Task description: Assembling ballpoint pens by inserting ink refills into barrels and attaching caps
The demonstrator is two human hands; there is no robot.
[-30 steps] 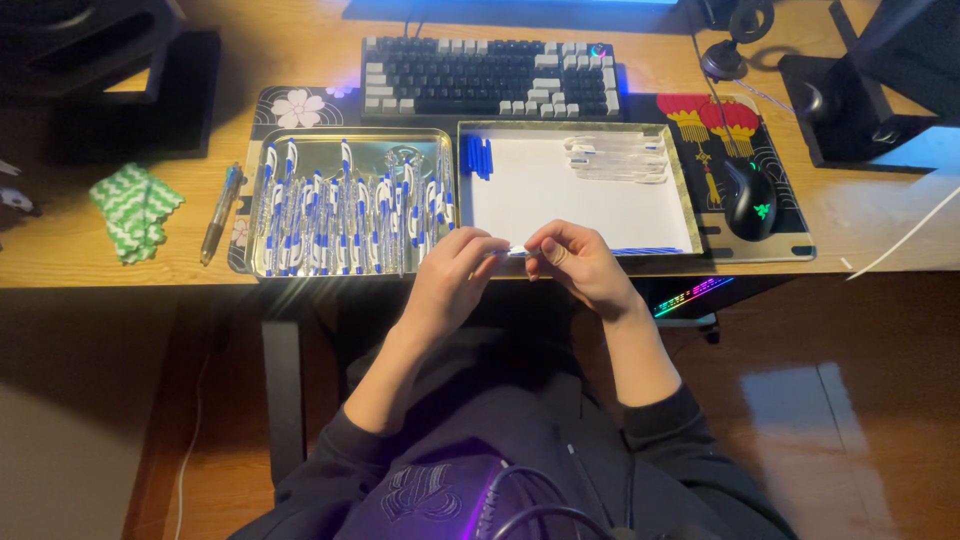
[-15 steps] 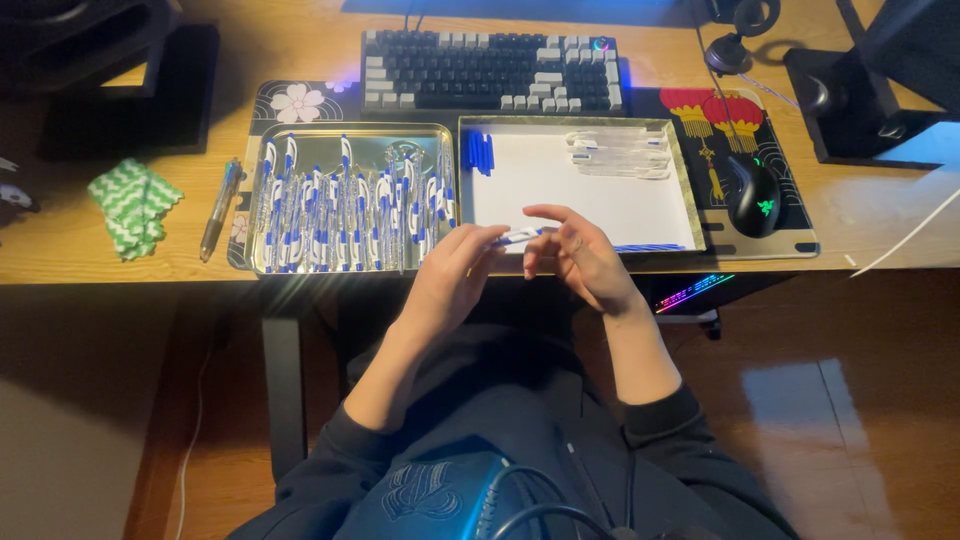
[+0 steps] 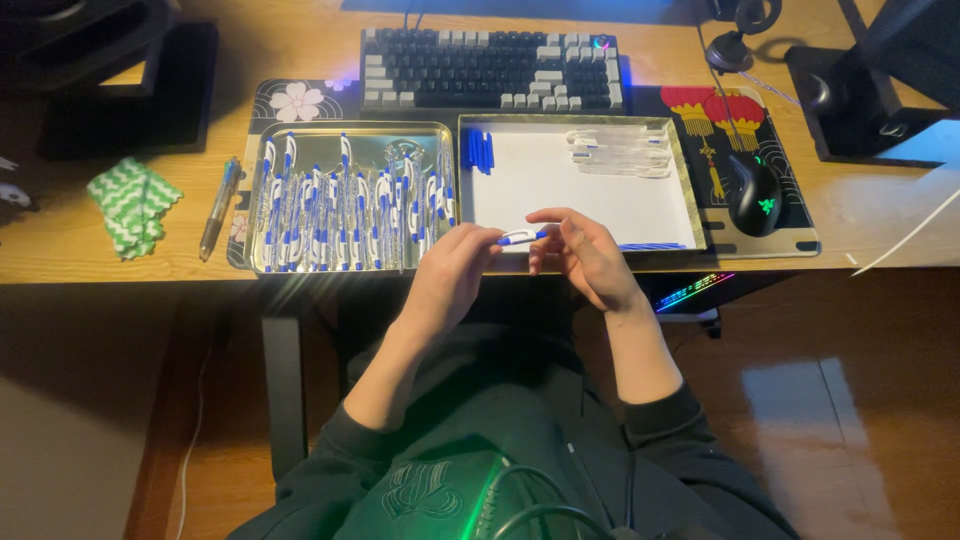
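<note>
White and blue, the pen sits pinched between the fingertips of the left hand and the right hand, just above the desk edge by the white tray. A slack pinch could drop a small part past the edge onto the lap.

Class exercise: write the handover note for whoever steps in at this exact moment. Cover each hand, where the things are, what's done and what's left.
Left hand: fingers pinch the blue-and-white pen.
Right hand: fingers at the pen's blue tip end.
Left tray: full of whole pens.
Right tray: blue caps top left, clear barrels top right, thin blue refills at the front edge.
Done: a few pens apart.
Left: most of the left tray.
</note>
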